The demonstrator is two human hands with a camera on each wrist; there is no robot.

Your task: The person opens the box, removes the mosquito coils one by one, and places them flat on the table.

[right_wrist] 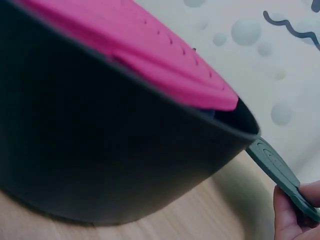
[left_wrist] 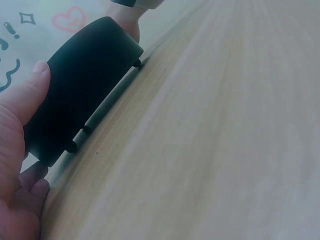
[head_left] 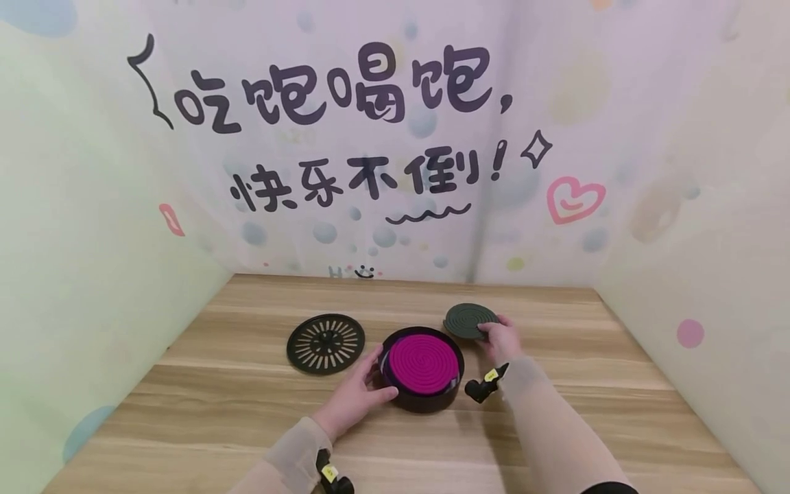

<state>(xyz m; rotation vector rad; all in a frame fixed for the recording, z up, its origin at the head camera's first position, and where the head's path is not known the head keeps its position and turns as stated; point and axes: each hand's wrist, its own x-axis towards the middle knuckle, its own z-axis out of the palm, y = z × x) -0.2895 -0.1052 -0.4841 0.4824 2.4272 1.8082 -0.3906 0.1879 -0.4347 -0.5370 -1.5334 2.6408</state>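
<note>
A round black mosquito coil holder (head_left: 422, 405) stands on the table, with a magenta mosquito coil (head_left: 424, 363) lying in its top. My left hand (head_left: 353, 403) grips the holder's left side, thumb at the front; in the left wrist view the thumb lies against the dark wall (left_wrist: 85, 85). Just behind and right of the holder, my right hand (head_left: 503, 341) pinches a dark green mosquito coil (head_left: 467, 320) by its right edge. In the right wrist view, thumb and fingers hold that green coil (right_wrist: 277, 167) past the holder's rim. Something bluish under the magenta coil is mostly hidden.
A round black slotted lid (head_left: 326, 343) lies on the wooden table (head_left: 204, 405) to the left of the holder. A printed wall sheet (head_left: 370, 247) rises behind the table's back edge, and pale walls stand at both sides.
</note>
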